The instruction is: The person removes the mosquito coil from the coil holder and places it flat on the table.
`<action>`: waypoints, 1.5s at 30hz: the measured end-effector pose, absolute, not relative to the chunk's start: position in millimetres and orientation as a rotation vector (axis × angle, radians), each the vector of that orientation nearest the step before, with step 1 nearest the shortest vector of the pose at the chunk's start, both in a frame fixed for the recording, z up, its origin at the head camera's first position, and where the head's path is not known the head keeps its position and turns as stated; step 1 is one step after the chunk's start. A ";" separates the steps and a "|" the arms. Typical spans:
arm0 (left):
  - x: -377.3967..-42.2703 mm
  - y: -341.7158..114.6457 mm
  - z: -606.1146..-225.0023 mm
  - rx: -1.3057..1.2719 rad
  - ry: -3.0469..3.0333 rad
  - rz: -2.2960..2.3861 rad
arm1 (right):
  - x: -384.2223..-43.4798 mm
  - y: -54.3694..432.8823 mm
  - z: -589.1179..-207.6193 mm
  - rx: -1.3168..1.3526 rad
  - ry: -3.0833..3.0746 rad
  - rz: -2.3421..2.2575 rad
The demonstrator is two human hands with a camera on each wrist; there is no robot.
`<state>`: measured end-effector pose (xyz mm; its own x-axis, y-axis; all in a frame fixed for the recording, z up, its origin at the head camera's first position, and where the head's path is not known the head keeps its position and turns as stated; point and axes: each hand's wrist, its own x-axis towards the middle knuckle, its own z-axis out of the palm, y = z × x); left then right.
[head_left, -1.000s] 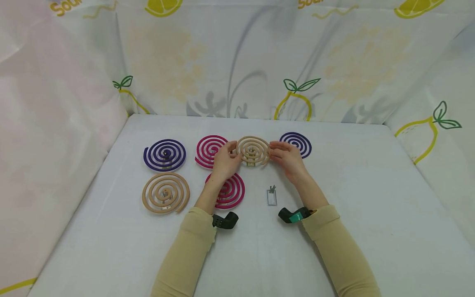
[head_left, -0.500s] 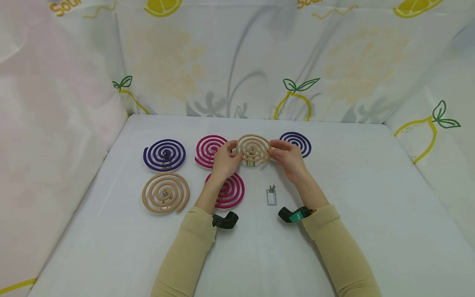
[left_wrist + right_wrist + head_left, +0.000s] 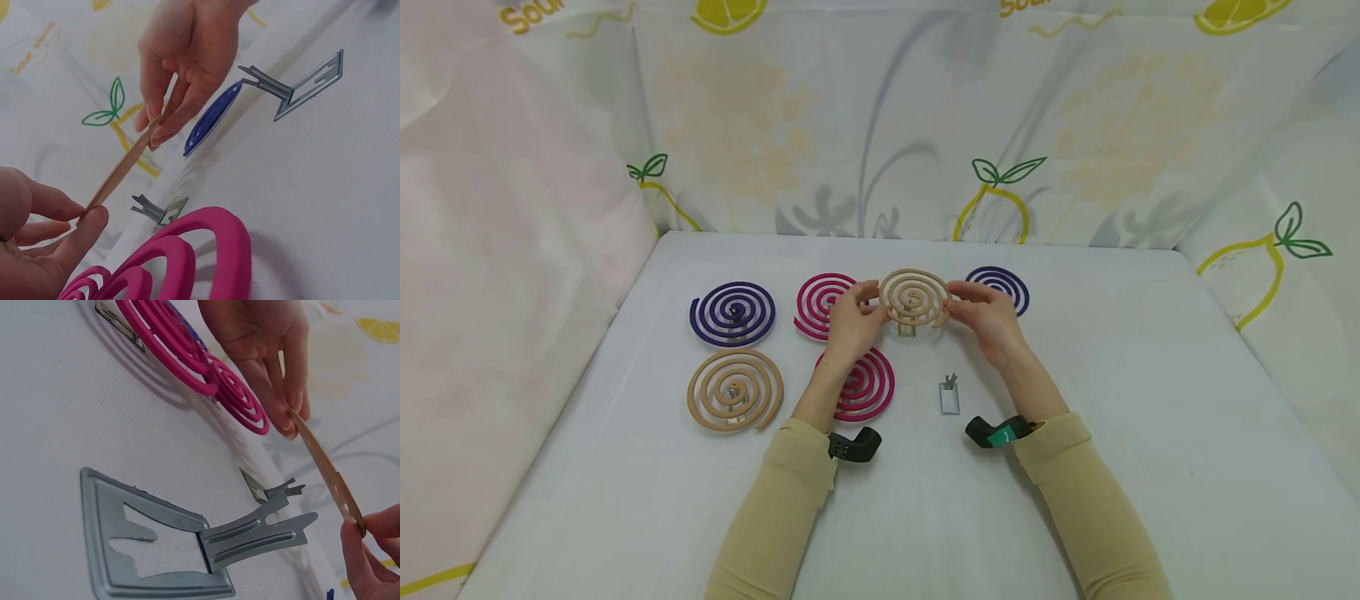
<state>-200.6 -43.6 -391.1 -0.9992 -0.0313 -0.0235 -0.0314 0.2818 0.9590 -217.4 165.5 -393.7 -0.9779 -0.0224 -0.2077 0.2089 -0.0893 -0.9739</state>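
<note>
A tan mosquito coil [image 3: 913, 299] is held level between both hands, raised above a small metal coil stand [image 3: 907, 332]. My left hand [image 3: 854, 327] pinches its left edge between thumb and fingers. On the opposite edge, my right hand [image 3: 990, 323] pinches the rim the same way. Seen edge-on in the left wrist view, the coil [image 3: 122, 169] is apart from the stand [image 3: 150, 210] and its forked, upturned tongue. Nearer me lies a second bare stand, its tongue [image 3: 256, 537] bent up, large in the right wrist view.
Left of the hands, a purple coil [image 3: 737, 310] and another tan coil [image 3: 736, 390] sit on stands. Pink coils, one behind [image 3: 805, 312] and one in front [image 3: 880, 387], are partly covered by the left hand and forearm. A purple coil [image 3: 1011, 287] lies behind the right hand.
Both hands have lifted the tan coil a little up from the stand beneath it, so more of that stand shows. The other coils and the front stand stay put.
</note>
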 end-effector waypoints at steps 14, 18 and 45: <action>-201.9 -43.0 -387.6 -0.102 2.243 2.144 | -219.5 171.0 -390.8 0.206 1.946 -2.243; -202.0 -43.3 -387.0 -0.087 2.182 2.204 | -220.2 172.5 -389.8 0.198 1.933 -2.258; -198.1 -28.5 -384.2 -0.085 1.974 2.275 | -218.5 190.0 -383.9 0.109 1.890 -2.312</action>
